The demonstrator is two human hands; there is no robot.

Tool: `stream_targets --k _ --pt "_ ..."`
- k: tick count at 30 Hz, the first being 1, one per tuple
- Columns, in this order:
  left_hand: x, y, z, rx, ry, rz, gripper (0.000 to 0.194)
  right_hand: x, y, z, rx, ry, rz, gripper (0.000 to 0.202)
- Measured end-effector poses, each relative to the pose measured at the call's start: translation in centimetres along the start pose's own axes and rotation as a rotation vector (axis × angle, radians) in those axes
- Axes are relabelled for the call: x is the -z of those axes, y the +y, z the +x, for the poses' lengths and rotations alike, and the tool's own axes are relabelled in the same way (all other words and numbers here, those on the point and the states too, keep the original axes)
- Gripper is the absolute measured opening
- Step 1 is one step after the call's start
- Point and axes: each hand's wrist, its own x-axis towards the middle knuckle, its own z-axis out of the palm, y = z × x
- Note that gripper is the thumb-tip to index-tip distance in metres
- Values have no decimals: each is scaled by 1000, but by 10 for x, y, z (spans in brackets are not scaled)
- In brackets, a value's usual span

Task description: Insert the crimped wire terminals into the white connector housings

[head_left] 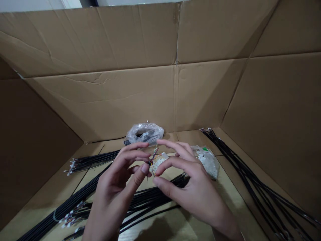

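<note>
My left hand (125,180) pinches the end of a black cable (150,163) between thumb and fingers. Several thin coloured wires (155,153) fan out from that end, dark and reddish ones pointing up and a yellow one bending toward the right. My right hand (185,174) has thumb and index finger closed around the tip of a thin wire (153,171), its other fingers raised and apart. Just behind the fingertips lies a pile of small white connectors (157,163), partly covered by the hands. The wire tips are too small to make out clearly.
Bundles of black cables lie at left (97,160), in front (147,201) and along the right (240,167). A clear bag of white connectors (207,162) sits right of the pile. Behind is a plastic-wrapped coil (144,132). Cardboard walls (120,93) enclose the table.
</note>
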Motion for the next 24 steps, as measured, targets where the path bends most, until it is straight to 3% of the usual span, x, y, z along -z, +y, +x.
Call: stream_targets --k 6,13,19,24 --pt "-1 2 -2 37 11 -41 5 -3 2 -1 112 144 -37 8" --pt "-4 2 -2 20 -5 -10 15 -6 3 -5 270 301 -243 8" --pt "-4 4 -6 46 1 24 21 -7 -1 -7 178 267 -130 6" --pt "-10 7 -5 4 61 98 13 -4 -3 -4 33 205 67 13"
